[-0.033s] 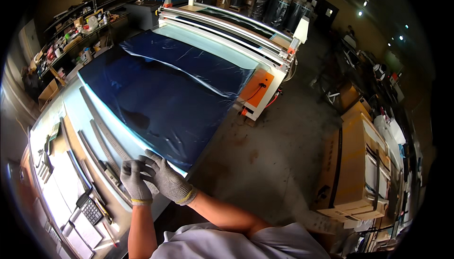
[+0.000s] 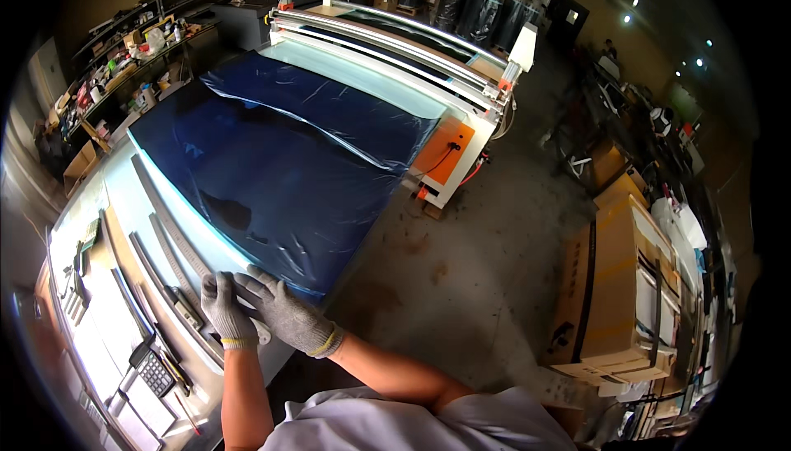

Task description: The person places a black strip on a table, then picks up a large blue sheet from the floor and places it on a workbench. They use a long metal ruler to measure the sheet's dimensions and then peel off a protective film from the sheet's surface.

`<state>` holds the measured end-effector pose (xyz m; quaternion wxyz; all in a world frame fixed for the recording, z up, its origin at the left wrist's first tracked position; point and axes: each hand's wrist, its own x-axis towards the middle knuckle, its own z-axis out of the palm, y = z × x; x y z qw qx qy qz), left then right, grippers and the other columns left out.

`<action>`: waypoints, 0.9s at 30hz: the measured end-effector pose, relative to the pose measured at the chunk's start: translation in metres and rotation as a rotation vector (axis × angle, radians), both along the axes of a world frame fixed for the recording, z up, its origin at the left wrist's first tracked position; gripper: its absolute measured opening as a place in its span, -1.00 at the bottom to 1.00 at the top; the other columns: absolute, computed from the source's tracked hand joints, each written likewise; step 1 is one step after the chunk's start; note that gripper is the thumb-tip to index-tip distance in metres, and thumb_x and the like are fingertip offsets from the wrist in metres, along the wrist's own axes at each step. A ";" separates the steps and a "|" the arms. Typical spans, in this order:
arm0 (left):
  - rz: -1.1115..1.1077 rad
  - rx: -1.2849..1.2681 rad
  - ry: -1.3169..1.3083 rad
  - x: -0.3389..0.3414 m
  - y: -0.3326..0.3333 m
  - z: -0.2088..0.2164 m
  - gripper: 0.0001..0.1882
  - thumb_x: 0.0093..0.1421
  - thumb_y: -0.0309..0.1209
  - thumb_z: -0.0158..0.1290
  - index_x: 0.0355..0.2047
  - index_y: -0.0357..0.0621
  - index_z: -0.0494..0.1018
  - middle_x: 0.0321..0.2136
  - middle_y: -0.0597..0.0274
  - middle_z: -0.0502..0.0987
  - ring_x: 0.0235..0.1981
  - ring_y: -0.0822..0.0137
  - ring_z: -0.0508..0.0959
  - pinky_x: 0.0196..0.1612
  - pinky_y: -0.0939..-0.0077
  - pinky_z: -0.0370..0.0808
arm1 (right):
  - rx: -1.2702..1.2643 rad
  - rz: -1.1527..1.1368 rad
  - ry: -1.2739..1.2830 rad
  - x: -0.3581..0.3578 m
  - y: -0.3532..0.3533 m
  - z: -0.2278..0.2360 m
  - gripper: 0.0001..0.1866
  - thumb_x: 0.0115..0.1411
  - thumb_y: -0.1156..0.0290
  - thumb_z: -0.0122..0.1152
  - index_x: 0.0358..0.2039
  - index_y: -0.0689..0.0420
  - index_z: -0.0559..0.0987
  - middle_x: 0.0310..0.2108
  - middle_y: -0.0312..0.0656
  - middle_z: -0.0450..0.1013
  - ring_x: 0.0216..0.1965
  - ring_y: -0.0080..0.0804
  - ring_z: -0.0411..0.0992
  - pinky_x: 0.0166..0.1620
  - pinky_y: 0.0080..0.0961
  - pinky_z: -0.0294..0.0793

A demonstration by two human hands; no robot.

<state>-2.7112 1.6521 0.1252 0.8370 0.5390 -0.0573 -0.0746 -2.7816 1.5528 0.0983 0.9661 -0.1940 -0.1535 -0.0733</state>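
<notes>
Both my hands wear grey knit gloves with yellow-edged cuffs and meet at the near corner of a large dark blue film-covered sheet (image 2: 272, 163). My left hand (image 2: 228, 313) is closed, its fingers curled, beside the sheet's bright edge; what they pinch, if anything, is hidden. My right hand (image 2: 297, 319) lies over the corner, its fingers stretched toward the left hand and slightly bent. Under the hands passes a long steel ruler (image 2: 183, 245), its rounded end with a hole showing between the wrists. A raised, wrinkled fold of clear film (image 2: 317, 126) crosses the sheet's far part.
Dark strips (image 2: 148, 266), a calculator (image 2: 154, 370) and papers (image 2: 132, 422) lie on the bench at left. A white roller machine (image 2: 395, 47) with an orange panel (image 2: 447, 154) stands beyond the sheet. Large cardboard boxes (image 2: 614, 286) stand at right, a cluttered shelf (image 2: 124, 72) at far left.
The view has shifted slightly, moving the sheet and bench a little left in the picture. My left hand has risen slightly, and my right fingers have come closer together.
</notes>
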 end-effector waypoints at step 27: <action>0.070 0.008 -0.047 0.032 -0.041 0.013 -0.77 0.35 -0.29 0.09 -0.35 -0.20 0.44 -0.47 0.20 0.54 -0.46 0.37 0.56 -0.31 0.50 0.51 | -0.267 0.079 0.250 0.042 -0.062 0.035 -0.53 0.41 0.27 0.05 0.17 0.39 0.45 0.15 -0.04 0.45 0.19 -0.26 0.40 0.30 -0.27 0.35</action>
